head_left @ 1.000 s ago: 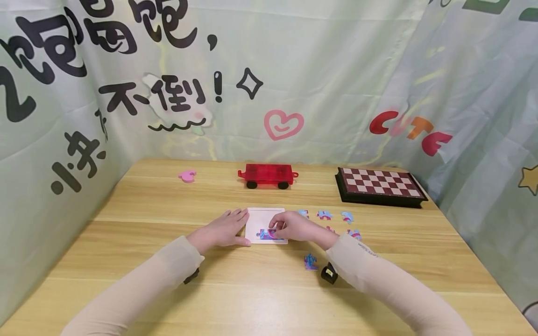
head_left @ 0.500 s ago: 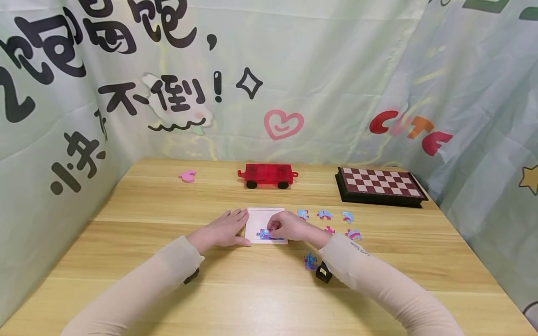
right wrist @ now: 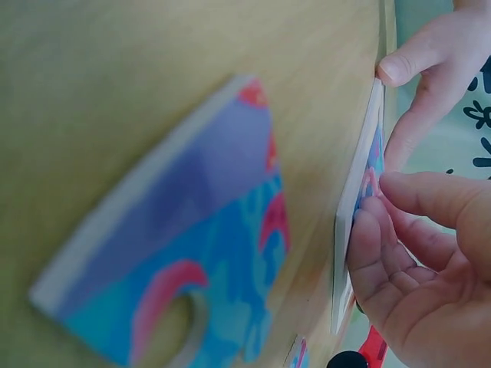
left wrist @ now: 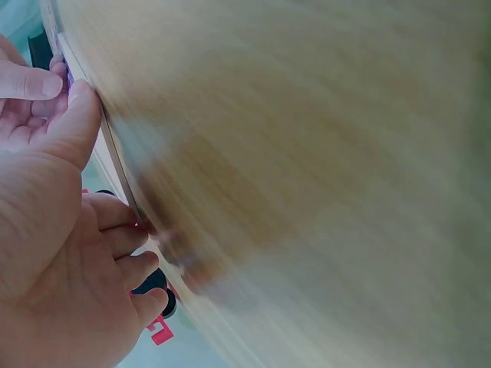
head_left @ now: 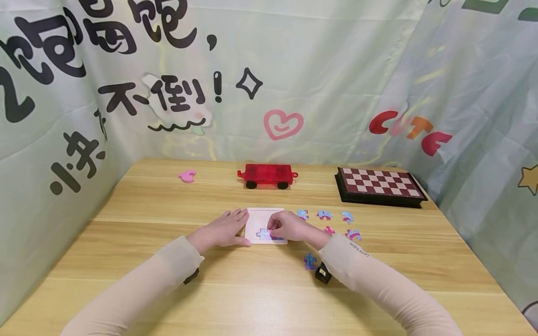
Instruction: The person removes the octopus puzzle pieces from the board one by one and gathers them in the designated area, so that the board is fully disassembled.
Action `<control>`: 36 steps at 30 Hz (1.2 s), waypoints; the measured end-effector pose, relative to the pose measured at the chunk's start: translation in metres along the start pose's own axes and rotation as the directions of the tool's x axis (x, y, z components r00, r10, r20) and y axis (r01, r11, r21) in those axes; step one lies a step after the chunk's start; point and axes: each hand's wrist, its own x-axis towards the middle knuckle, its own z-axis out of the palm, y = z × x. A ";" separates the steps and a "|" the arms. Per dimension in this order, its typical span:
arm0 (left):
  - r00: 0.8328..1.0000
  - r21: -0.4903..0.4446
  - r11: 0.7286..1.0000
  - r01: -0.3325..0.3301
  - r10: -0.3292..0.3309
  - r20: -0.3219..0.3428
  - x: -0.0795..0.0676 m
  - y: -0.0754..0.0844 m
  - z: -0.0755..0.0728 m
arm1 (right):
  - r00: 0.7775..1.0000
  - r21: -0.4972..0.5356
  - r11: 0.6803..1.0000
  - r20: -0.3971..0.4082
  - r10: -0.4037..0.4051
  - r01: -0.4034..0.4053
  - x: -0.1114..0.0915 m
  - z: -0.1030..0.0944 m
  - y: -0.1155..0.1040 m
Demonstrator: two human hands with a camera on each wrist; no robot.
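A white puzzle tray (head_left: pixel 256 219) lies flat on the table, with joined blue and pink jigsaw pieces (head_left: pixel 262 234) along its near side. The left hand (head_left: pixel 223 228) steadies the tray, its thumb and straight fingers at the left edge. Over the near right part of the tray, the right hand (head_left: pixel 290 226) pinches a jigsaw piece (right wrist: pixel 369 182) between thumb and curled fingers, down at the joined pieces. Much of that piece is hidden by the fingers. A loose jigsaw piece (right wrist: pixel 192 238), blue and purple, looms large in the right wrist view, below the right forearm in the head view.
Several loose pieces, among them a blue one (head_left: pixel 324 214) and a pink one (head_left: pixel 329 230), lie right of the tray. Farther back are a pink heart-shaped object (head_left: pixel 187 176), a red toy wagon (head_left: pixel 268 174) and a chessboard box (head_left: pixel 380 186). Printed curtains (head_left: pixel 328 70) surround the table.
The right hand and forearm have shifted slightly left over the tray, uncovering more loose pieces. The joined pieces' left part looks paler now. The left hand has stayed put.
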 end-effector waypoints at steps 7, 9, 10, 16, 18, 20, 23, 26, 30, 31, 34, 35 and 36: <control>1.000 -0.006 1.000 0.000 0.000 0.003 -0.001 0.001 -0.001 | 0.999 0.032 0.999 -0.034 0.004 -0.003 0.000 0.001 0.001; 1.000 0.001 1.000 -0.001 0.001 0.003 0.000 0.000 0.000 | 0.999 0.034 0.999 -0.038 0.009 -0.008 0.001 0.001 0.002; 1.000 0.002 1.000 -0.001 0.001 0.003 0.000 0.000 0.000 | 0.999 0.041 0.999 -0.037 0.017 -0.015 0.001 0.001 0.002; 1.000 -0.004 1.000 0.002 -0.002 0.001 0.000 0.000 0.000 | 0.996 0.132 0.987 -0.012 0.091 -0.088 0.001 0.001 0.005; 1.000 -0.006 1.000 0.002 -0.002 0.002 0.000 0.001 0.000 | 0.995 0.148 0.984 -0.008 0.101 -0.099 0.001 0.000 0.005; 1.000 -0.005 1.000 0.001 -0.001 0.002 -0.001 0.001 -0.001 | 0.994 0.158 0.982 -0.003 0.110 -0.108 0.001 -0.001 0.006; 1.000 -0.003 1.000 -0.002 0.002 0.002 -0.001 0.001 -0.002 | 0.995 0.171 0.980 -0.004 0.104 -0.102 0.001 -0.002 0.006; 1.000 -0.001 1.000 0.000 0.000 0.003 -0.001 0.002 -0.002 | 0.996 0.200 0.976 -0.009 0.087 -0.084 -0.001 -0.006 0.008; 1.000 0.001 1.000 0.006 -0.006 0.010 -0.001 0.002 -0.002 | 0.998 0.254 0.965 -0.015 0.063 -0.057 -0.009 -0.015 0.010; 1.000 0.003 1.000 0.006 -0.006 0.012 -0.001 0.002 -0.002 | 0.998 0.267 0.963 -0.016 0.056 -0.050 -0.012 -0.018 0.011; 1.000 0.004 1.000 0.005 -0.005 0.015 -0.001 0.002 -0.002 | 0.999 0.298 0.954 -0.019 0.037 -0.029 -0.023 -0.027 0.016; 1.000 0.003 1.000 0.006 -0.006 0.015 -0.002 0.002 -0.002 | 0.999 0.303 0.953 -0.021 0.030 -0.023 -0.027 -0.030 0.019; 1.000 0.001 1.000 0.005 -0.005 0.015 -0.002 0.002 -0.002 | 0.999 0.306 0.952 -0.023 0.029 -0.020 -0.031 -0.032 0.022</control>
